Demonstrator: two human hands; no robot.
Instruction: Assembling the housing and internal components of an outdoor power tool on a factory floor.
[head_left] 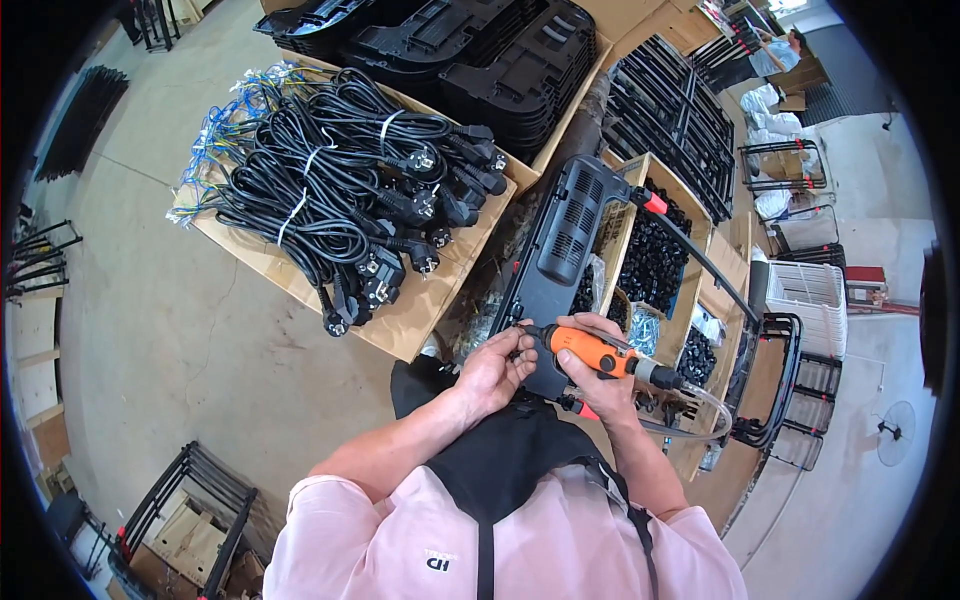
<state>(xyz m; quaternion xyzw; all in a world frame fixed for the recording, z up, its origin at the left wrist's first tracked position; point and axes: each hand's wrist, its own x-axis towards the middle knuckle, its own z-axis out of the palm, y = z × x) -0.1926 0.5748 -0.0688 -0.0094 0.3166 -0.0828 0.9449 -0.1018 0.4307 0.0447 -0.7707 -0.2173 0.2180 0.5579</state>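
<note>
My right hand [606,385] is wrapped round an orange air screwdriver [590,350], its black nose pointing left and a clear hose running from its back end. By the tool's tip, my left hand [493,372] has its fingers curled in and closed. Whatever those fingers pinch is too small and hidden to make out. Both hands are over the near end of a long black plastic housing [545,290] with a vented raised cover [576,220]. A black tube frame with red end pieces [652,202] lies along the housing's right side.
At the left, a cardboard box [400,335] bears bundled black power cables [330,180] with plugs. Stacked black plastic shells [520,75] stand behind it. Right of the housing, wooden bins [700,245] hold small black parts [655,250] and bagged screws [643,330]. Another person [778,55] is far right.
</note>
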